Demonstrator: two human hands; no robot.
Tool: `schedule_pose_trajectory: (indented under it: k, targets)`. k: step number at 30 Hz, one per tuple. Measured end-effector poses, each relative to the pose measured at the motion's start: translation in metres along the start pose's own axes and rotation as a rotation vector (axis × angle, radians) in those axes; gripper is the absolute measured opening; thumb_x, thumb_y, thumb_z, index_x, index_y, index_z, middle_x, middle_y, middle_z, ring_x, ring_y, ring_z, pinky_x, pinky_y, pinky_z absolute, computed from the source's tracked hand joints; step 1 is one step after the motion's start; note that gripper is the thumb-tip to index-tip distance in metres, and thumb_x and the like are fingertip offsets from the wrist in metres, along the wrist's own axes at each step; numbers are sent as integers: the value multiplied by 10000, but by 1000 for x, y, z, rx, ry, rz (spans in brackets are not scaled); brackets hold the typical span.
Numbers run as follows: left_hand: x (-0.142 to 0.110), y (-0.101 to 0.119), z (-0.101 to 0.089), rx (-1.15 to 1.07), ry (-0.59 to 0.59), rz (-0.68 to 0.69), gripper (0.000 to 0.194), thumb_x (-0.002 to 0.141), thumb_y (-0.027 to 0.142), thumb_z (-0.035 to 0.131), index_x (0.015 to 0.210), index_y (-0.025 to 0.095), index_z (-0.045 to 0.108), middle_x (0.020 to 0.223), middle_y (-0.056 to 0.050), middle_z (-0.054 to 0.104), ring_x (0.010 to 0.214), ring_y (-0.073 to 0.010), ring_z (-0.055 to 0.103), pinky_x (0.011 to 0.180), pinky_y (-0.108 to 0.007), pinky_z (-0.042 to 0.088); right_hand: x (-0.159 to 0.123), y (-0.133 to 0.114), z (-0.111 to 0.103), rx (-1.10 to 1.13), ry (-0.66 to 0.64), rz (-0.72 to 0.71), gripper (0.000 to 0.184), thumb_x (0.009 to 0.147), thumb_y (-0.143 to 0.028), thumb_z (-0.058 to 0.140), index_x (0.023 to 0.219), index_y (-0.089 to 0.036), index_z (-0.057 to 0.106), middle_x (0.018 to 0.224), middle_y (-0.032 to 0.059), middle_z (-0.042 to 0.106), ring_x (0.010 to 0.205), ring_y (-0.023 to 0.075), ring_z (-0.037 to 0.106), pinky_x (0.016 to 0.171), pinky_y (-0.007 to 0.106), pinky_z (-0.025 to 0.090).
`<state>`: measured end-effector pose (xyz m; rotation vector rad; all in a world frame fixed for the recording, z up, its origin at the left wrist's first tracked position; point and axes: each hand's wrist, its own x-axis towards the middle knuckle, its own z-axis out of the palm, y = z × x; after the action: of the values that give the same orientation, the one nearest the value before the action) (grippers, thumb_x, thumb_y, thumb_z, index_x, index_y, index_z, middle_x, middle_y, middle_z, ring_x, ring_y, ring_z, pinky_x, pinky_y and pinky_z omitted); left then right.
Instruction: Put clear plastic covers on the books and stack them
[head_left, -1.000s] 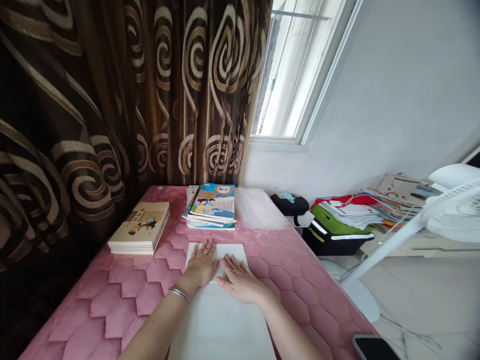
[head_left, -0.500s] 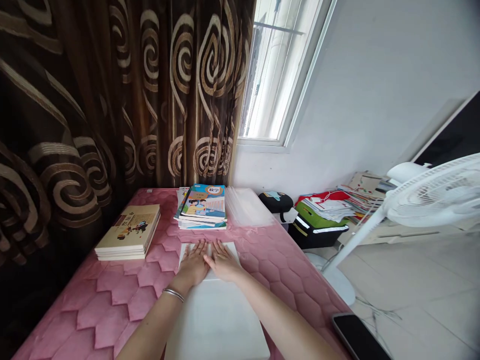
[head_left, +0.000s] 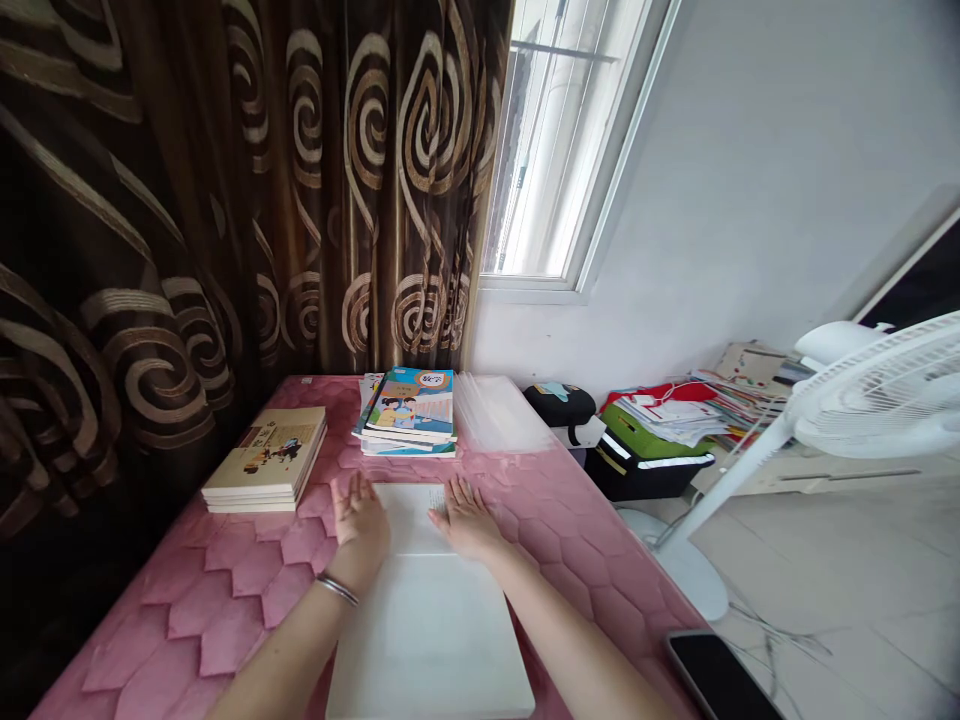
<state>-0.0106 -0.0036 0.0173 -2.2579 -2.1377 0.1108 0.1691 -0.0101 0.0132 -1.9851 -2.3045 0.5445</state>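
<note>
A white, book-like thing [head_left: 429,635] lies on the pink quilted surface in front of me, with a crease across it. Beyond the crease is a paler far section [head_left: 409,520] with small print near its upper right. My right hand [head_left: 466,518] rests flat on the right edge of that section, fingers stretched out. At its left edge is my left hand [head_left: 361,525], open and tilted with the fingers raised; I cannot tell whether it touches the paper. A silver bracelet [head_left: 339,588] circles the left wrist.
Tan books [head_left: 262,460] are stacked at the left, colourful textbooks [head_left: 411,405] at the back. Beside those lie clear plastic covers [head_left: 499,412]. A dark phone [head_left: 720,675] sits at the right edge of the pink quilted bed [head_left: 247,600]. A white fan [head_left: 750,470] stands on the floor.
My hands have moved apart from the middle of the far section: the left went left and tilted up off the page, the right slid right. Print between them now shows.
</note>
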Motion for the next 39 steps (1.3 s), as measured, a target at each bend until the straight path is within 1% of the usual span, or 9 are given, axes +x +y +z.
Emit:
schedule_pose_trajectory:
  k: [3, 6, 13, 19, 25, 29, 33, 36, 39]
  targets:
    - [0, 25, -1, -84, -46, 238, 586, 913, 313, 256, 1476, 152, 240, 1559, -93, 180, 1445, -251, 105, 1161, -514, 18, 2, 2, 4, -7, 11, -7, 757, 943, -545, 153, 1480, -13, 132, 1562, 145, 28, 1446, 232, 0, 1161, 389, 14]
    - [1, 29, -3, -181, -140, 343, 617, 922, 392, 208, 1492, 163, 157, 1568, -91, 102, 1444, -260, 96, 1143, -553, 96, 3, 5, 5, -3, 24, -19, 761, 941, -552, 145, 1482, -17, 129, 1562, 135, 25, 1447, 231, 8, 1163, 391, 21]
    - [3, 14, -2, -222, -178, 325, 653, 908, 421, 200, 1498, 179, 61, 1572, -65, 19, 1449, -244, 40, 1138, -563, 41, 1, -22, -8, 51, -15, 29, 793, 935, -557, 192, 1456, 40, 185, 1541, 227, 90, 1441, 296, 23, 1147, 481, 1]
    - [4, 15, 1, -170, -217, 336, 717, 854, 401, 345, 1496, 204, 94, 1575, -79, 24, 1448, -258, -3, 1139, -548, 28, 11, -54, 5, 237, -53, -153, 769, 934, -573, 68, 1492, -44, 76, 1569, 137, 67, 1446, 219, 13, 1164, 409, 66]
    - [1, 17, -5, -222, -198, 304, 629, 907, 373, 200, 1498, 195, 73, 1574, -52, 19, 1450, -236, 48, 1129, -586, 20, 5, -14, 5, 77, -16, -55, 815, 932, -577, 117, 1465, 40, 129, 1555, 199, 42, 1443, 250, -22, 1164, 388, 16]
    - [3, -1, -3, -202, -168, 195, 625, 918, 387, 195, 1496, 175, 89, 1570, -64, 24, 1449, -255, 70, 1109, -634, 2, -2, 10, -4, 18, -36, -14, 813, 929, -580, 100, 1470, 26, 130, 1556, 190, 42, 1444, 249, -15, 1165, 386, 18]
    - [-4, -29, -1, -145, -124, 72, 579, 932, 342, 212, 1485, 175, 179, 1561, -99, 130, 1435, -305, 131, 1081, -691, 20, -3, 12, -8, -14, -71, 12, 803, 927, -585, 108, 1480, -3, 111, 1561, 161, 0, 1444, 235, -27, 1165, 384, 18]
    - [-24, -32, -3, -40, -23, -34, 547, 901, 211, 282, 1438, 123, 327, 1518, -168, 268, 1403, -354, 225, 1068, -718, 33, -4, 8, -10, -51, -80, 16, 802, 928, -579, 148, 1479, 3, 110, 1561, 169, 16, 1445, 236, -7, 1165, 375, 42]
    - [-52, -13, -6, -43, 87, 148, 514, 896, 190, 299, 1390, 132, 427, 1503, -123, 316, 1410, -293, 238, 1143, -599, 38, -5, 3, -13, -118, -97, 35, 801, 928, -572, 196, 1479, 4, 111, 1557, 183, 47, 1445, 242, 32, 1161, 383, 95]
